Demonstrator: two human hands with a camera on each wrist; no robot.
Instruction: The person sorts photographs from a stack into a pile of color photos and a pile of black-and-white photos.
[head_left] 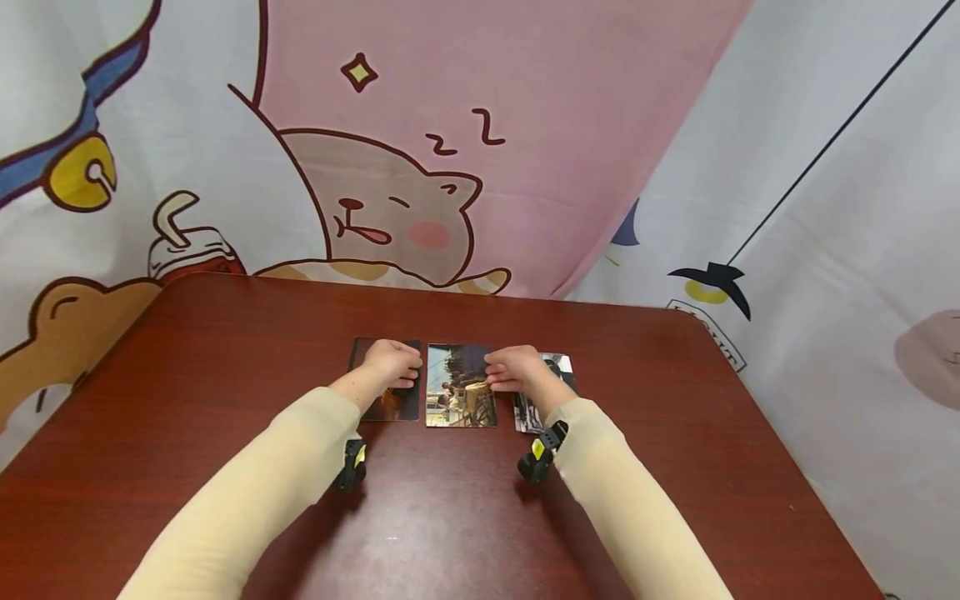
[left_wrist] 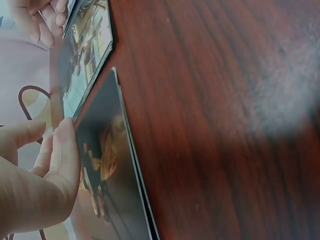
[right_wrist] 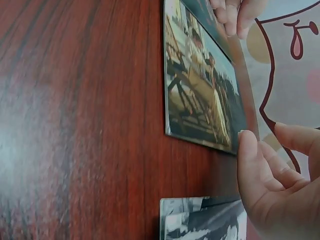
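Three picture cards lie in a row on the table. The left one, a dark picture card (head_left: pixel 405 406), has a small warm-toned figure on it. My left hand (head_left: pixel 392 363) is over this card near its right edge, fingers loosely extended and thumb apart in the left wrist view. In the middle lies a colourful picture card (head_left: pixel 459 392) with people and a blue sky. At its right edge are the fingertips of my right hand (head_left: pixel 517 369), whose thumb stands away from the fingers. A black-and-white picture card (right_wrist: pixel 200 220) lies at the right, partly hidden by the right hand and wrist in the head view.
The reddish-brown wooden table (head_left: pixel 675 467) reaches back to a cartoon-printed curtain (head_left: pixel 570 100). A black wrist camera (head_left: pixel 542 454) sits on the right wrist and another camera (head_left: pixel 352 465) on the left, both low above the table.
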